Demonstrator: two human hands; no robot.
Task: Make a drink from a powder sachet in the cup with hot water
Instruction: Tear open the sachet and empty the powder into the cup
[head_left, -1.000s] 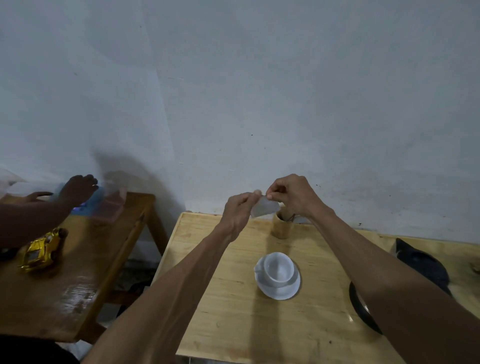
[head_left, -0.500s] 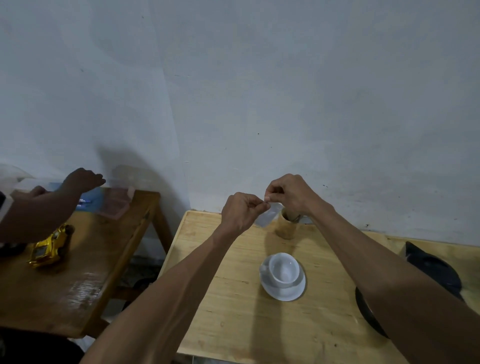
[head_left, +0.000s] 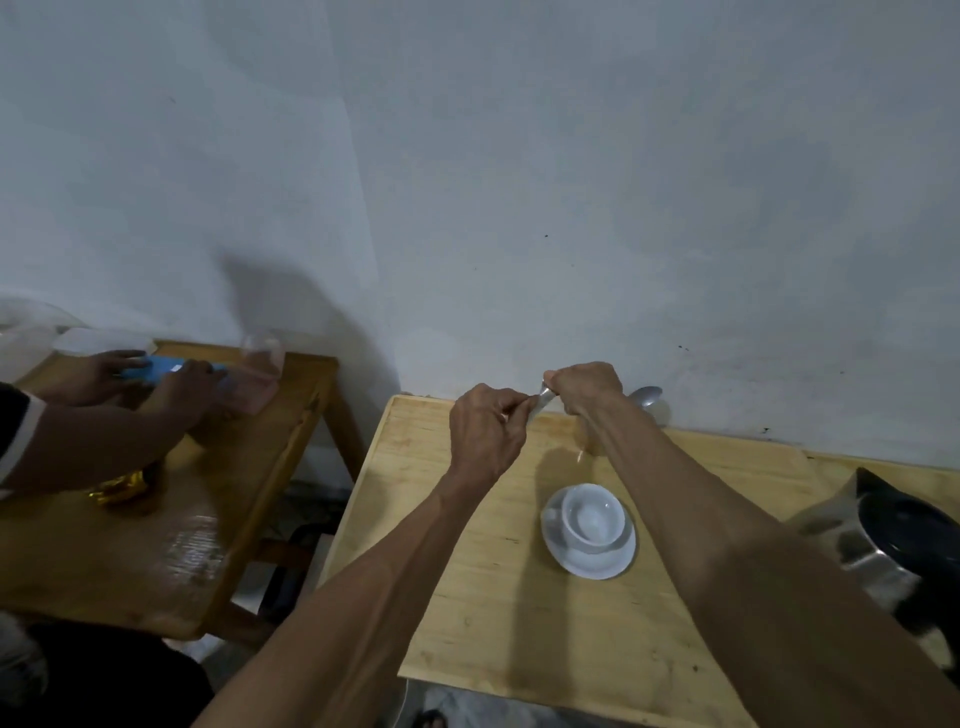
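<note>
Both of my hands are up over the far edge of the bench (head_left: 467, 613), pinching the sachet (head_left: 540, 401) between them: the left hand (head_left: 485, 434) clenched on its lower end, the right hand (head_left: 587, 387) clenched on its upper end. Only a short silvery strip of the sachet shows between the fingertips; the rest is buried in my fists, and I cannot tell whether it is torn open. Its long axis runs on a slant, low at the left hand and rising toward the right.

My right forearm covers most of the brown holder behind it, so I see only a spoon (head_left: 644, 397) bowl sticking up past the wrist. The kettle (head_left: 883, 540) at the right is cut off by the frame edge and blurred.

Compared with half a second ago, the sachet reads thinner and more edge-on, and my left hand has turned knuckles-up. The cup (head_left: 592, 517) sits upright on its saucer (head_left: 587, 558) below my hands, handle to the left, and it looks empty, though the light is poor.

On the darker side table (head_left: 171, 545) another person's hands (head_left: 150, 376) hold something blue.
</note>
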